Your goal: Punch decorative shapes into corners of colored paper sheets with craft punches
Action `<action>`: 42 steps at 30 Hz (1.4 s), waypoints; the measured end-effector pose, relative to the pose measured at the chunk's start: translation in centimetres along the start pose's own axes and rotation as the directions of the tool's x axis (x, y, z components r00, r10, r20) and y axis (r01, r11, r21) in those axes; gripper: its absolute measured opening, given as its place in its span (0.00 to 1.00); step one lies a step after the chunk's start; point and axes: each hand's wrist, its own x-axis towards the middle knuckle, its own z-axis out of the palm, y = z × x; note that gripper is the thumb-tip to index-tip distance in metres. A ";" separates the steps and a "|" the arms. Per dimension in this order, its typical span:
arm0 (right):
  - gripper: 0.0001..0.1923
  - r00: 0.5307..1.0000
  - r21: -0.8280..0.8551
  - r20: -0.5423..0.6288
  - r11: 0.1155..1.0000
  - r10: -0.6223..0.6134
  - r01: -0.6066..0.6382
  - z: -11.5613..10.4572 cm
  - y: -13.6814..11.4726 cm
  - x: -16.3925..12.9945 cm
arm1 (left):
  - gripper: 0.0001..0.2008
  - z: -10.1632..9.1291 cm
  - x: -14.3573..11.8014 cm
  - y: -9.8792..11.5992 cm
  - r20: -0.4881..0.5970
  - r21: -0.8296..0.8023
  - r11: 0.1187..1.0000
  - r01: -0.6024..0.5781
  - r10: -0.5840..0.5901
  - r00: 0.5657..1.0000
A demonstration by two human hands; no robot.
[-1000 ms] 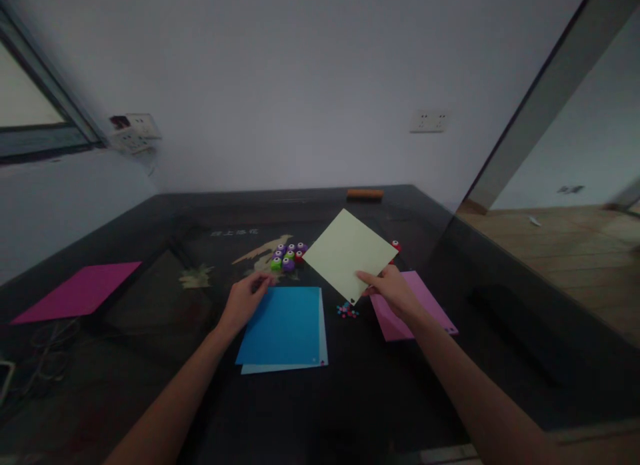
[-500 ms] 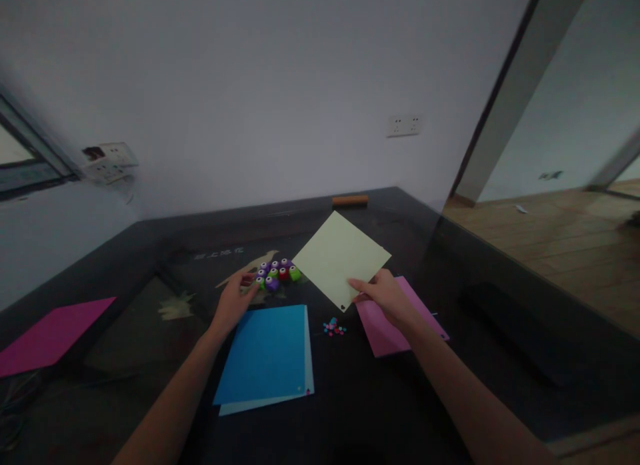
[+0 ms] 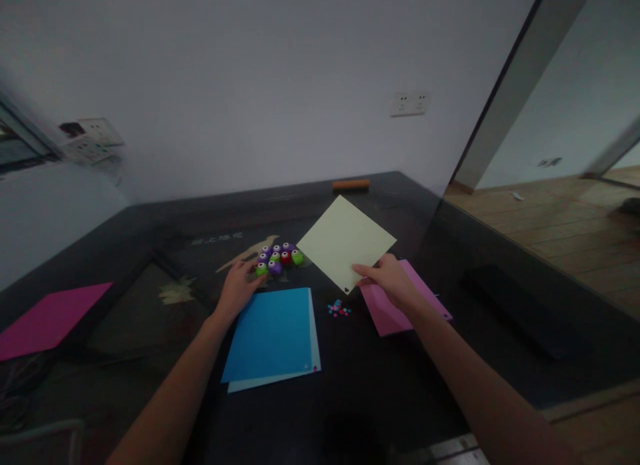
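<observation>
My right hand [image 3: 387, 278] pinches a pale yellow square sheet of paper [image 3: 345, 235] near its lower corner, where a small dark punched hole shows. The sheet is held tilted above the table. My left hand [image 3: 239, 288] has its thumb and fingers around a green craft punch [image 3: 261, 269] at the near left end of a cluster of several small purple, green and red craft punches [image 3: 275, 257]. Below that hand lies a blue sheet [image 3: 273, 335] over a light blue sheet [image 3: 316, 345], both punched at a corner. Pink sheets [image 3: 385, 311] lie under my right hand.
Small punched-out paper shapes [image 3: 339, 309] lie between the blue and pink sheets. A magenta sheet [image 3: 53, 321] is at the far left. An orange-brown bar [image 3: 351, 184] rests at the table's back edge, and a long black object [image 3: 525, 311] lies at the right.
My left hand's fingers have closed around the near green punch. My right hand keeps its hold on the yellow sheet. The whole view has shifted, with the table higher in the picture.
</observation>
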 end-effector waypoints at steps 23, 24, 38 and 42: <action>0.08 1.000 0.064 0.030 0.998 0.003 -0.005 0.4 0.1 -0.3 | 0.25 -1.0 -1.2 5.0 -0.096 -0.599 0.788 0.141 -0.245 0.965; 0.08 0.999 0.064 0.031 0.998 0.006 -0.008 0.5 0.1 -0.4 | 0.25 -0.9 -1.4 5.7 -0.071 -0.641 0.753 0.148 -0.250 0.966; 0.08 1.000 0.065 0.020 0.998 -0.002 0.000 0.5 0.3 -0.3 | 0.13 0.9 -5.1 13.1 0.466 -0.876 0.066 0.478 -0.137 0.874; 0.10 1.000 0.082 0.029 0.997 0.010 -0.012 0.5 0.5 -0.2 | 0.13 0.9 -5.4 13.3 0.467 -0.878 0.041 0.477 -0.146 0.872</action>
